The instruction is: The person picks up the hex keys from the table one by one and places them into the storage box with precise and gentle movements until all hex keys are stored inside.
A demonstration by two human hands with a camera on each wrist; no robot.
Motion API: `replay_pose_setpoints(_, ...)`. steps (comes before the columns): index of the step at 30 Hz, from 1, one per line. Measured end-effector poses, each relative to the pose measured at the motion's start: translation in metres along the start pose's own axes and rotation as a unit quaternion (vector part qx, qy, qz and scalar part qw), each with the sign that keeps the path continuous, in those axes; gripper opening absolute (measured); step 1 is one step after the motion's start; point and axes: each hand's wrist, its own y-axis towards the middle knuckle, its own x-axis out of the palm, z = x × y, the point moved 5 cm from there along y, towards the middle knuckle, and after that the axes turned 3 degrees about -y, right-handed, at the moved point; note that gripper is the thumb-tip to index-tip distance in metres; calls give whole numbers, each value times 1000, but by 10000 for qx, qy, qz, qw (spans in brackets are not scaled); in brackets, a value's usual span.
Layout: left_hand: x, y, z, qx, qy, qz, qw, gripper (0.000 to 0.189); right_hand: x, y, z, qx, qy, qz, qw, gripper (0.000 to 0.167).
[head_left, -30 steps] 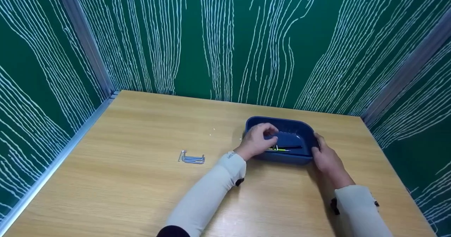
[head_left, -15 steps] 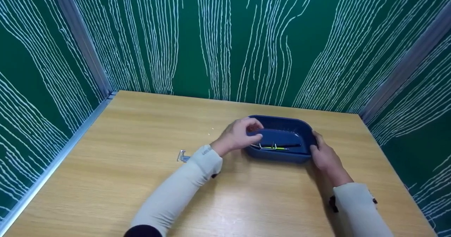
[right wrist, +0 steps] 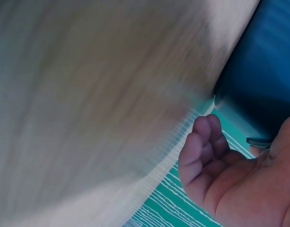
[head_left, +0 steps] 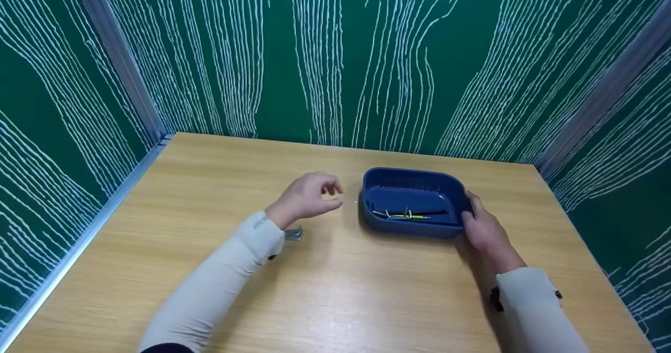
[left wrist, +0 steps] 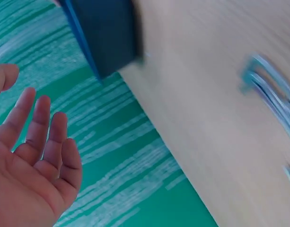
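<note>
In the head view my left hand (head_left: 308,195) is in the air left of the blue plastic bin (head_left: 414,231), its fingers loosely bent and holding nothing. Silver hex keys (head_left: 294,233) lie on the table below that hand, partly hidden by the sleeve; the left wrist view shows the hex keys (left wrist: 275,92) blurred. My right hand (head_left: 487,232) grips the right end of the bin, thumb at the near side of the rim. Inside the bin lie a yellow-green pen-like stick (head_left: 417,216), a dark slim stick (head_left: 437,212) and bent metal pieces that look like hex keys (head_left: 381,214).
The wooden table (head_left: 335,300) ends at green walls (head_left: 283,80) with white wavy lines on three sides. A metal strip (head_left: 78,243) runs along its left edge. A tiny pale speck (head_left: 355,202) lies left of the bin.
My left hand has moved left, out from over the bin, and its sleeve now covers part of the hex keys on the table. The right hand stays at the bin's right end.
</note>
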Motion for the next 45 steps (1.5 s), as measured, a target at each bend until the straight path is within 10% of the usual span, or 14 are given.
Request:
replay_pose_setpoints(21, -11, -48, -87, -1290, 692, -407, 9884, 8, -1, -2, -1, 38, 29, 14, 10000, 59)
replay_pose_setpoints(45, 0, -55, -115, -1464, 465, -454, 9871, 10, -2, 1, 0, -17, -104, -16, 9999, 59)
